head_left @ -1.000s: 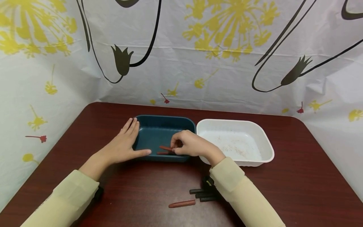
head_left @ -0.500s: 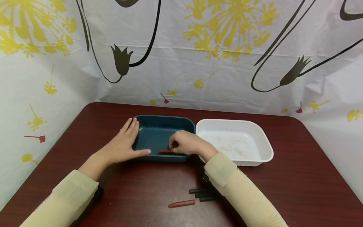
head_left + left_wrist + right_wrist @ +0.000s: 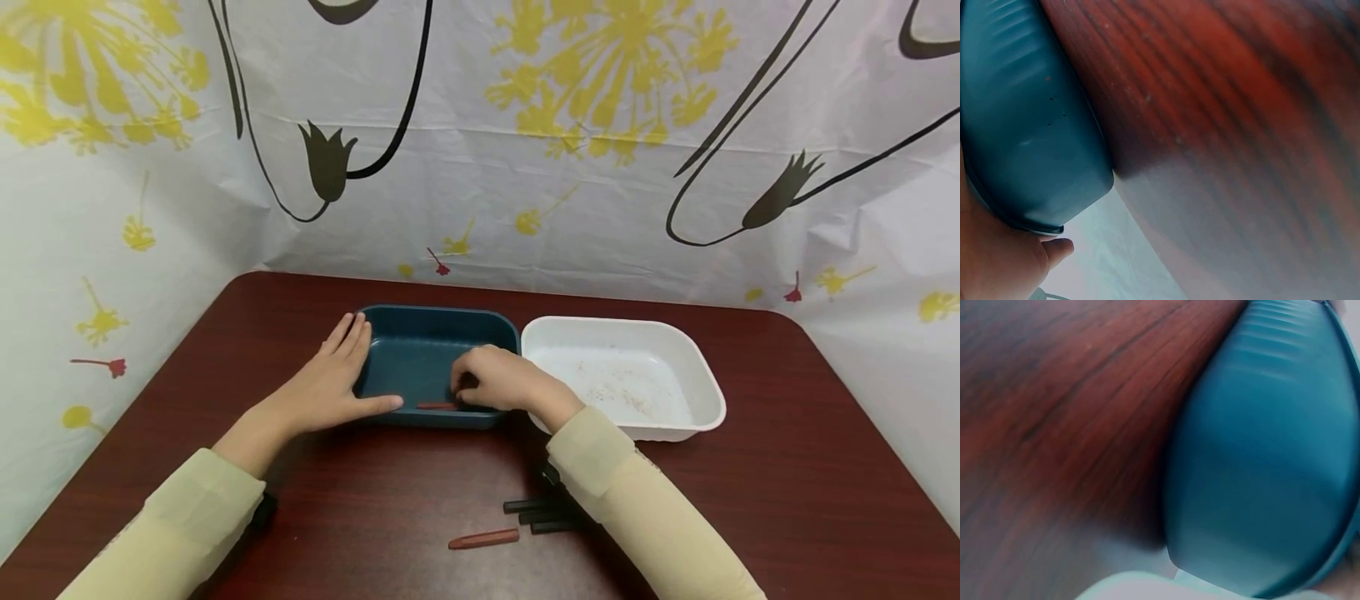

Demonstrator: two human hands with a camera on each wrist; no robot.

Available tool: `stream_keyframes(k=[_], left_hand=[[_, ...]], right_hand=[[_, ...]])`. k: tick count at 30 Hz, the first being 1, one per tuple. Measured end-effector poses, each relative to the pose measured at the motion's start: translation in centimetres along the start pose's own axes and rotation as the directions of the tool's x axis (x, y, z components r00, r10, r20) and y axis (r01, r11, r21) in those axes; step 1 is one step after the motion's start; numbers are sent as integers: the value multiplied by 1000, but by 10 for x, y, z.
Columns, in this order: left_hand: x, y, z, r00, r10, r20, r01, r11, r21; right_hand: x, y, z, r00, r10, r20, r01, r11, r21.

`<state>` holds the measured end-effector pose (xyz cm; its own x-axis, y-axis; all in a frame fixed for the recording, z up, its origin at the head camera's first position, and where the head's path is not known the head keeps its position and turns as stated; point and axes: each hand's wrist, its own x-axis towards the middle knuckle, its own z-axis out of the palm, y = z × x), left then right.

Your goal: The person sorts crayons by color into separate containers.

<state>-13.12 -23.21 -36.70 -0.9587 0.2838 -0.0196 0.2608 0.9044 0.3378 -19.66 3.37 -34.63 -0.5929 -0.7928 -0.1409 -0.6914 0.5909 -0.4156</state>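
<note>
On a dark red wood-grain tabletop (image 3: 337, 517), a teal rectangular tray (image 3: 420, 358) is set just beside a white rectangular tray (image 3: 645, 375), whose floor is marked with brownish specks. Inside the teal tray, a thin red-brown stick (image 3: 435, 406) (crayon-like, as far as can be made out) is seen lying along the near wall, its right end hidden by the right hand (image 3: 491, 379).

The fingers of that hand are curled in towards the thumb, low inside the tray; whether the stick is pinched by them cannot be told. The tray's left end is steadied by the left hand (image 3: 330, 379), its fingers straight and spread across the rim and its thumb laid by the near edge. In both wrist views mostly the tray's outer wall is shown, and its contents are hidden.

Outside, nearer the viewer, a loose red-brown stick (image 3: 483, 539) with a tapered end is left on the table beside several black sticks (image 3: 553, 527), partly overlapped by shadow.

The step in hand is judged to be the placing or straightening of a stick in the teal tray. For the next move, a gentle loosening of the right fingers and a lift clear of the near wall seem called for, the tray being kept steady.
</note>
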Motion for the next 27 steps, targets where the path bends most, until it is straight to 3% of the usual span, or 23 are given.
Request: stream_keyframes(k=[8,27], left_hand=[[0,1,-3,1000,-19,13,19,1000,2],[1,1,0,1000,-13,16,13,1000,3]], right_hand=[[-19,-1,-9,996,-46,-82,51,997,57],[-65,-16,-12,977,-124,-171,130,991,28]])
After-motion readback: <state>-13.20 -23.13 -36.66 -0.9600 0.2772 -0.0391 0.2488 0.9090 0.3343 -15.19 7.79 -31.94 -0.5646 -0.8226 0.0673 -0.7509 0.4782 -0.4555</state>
